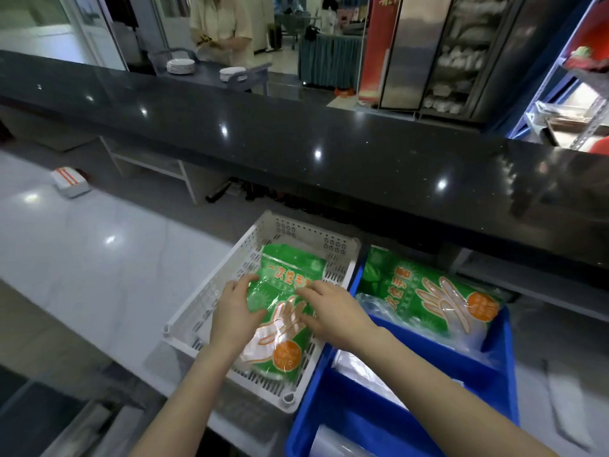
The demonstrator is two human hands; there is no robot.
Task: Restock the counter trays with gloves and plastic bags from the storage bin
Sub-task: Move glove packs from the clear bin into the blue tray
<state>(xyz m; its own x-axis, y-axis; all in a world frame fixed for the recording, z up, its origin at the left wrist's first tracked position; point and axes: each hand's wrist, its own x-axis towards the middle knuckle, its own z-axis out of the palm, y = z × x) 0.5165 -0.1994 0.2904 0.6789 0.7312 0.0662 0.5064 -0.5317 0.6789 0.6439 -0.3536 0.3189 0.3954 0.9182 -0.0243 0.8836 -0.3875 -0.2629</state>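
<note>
A green pack of disposable gloves (pixel 287 275) lies inside the white perforated tray (pixel 211 301) on the counter. My left hand (pixel 235 310) rests on the pack's left edge with the thumb on top. My right hand (pixel 333 310) lies flat on its right side, fingers spread. To the right stands the blue storage bin (pixel 501 351). In its far compartment a second green glove pack (pixel 438 295) leans over clear plastic bags (pixel 375 305). More clear bags (pixel 365 374) fill the nearer compartments.
A raised black counter ledge (pixel 296 140) runs across just behind the tray and bin. White countertop (pixel 99 258) stretches to the left, with a small white box (pixel 71 182) on it. Beyond the ledge a person (pixel 224 28) stands by a cart with stacked plates (pixel 180 65).
</note>
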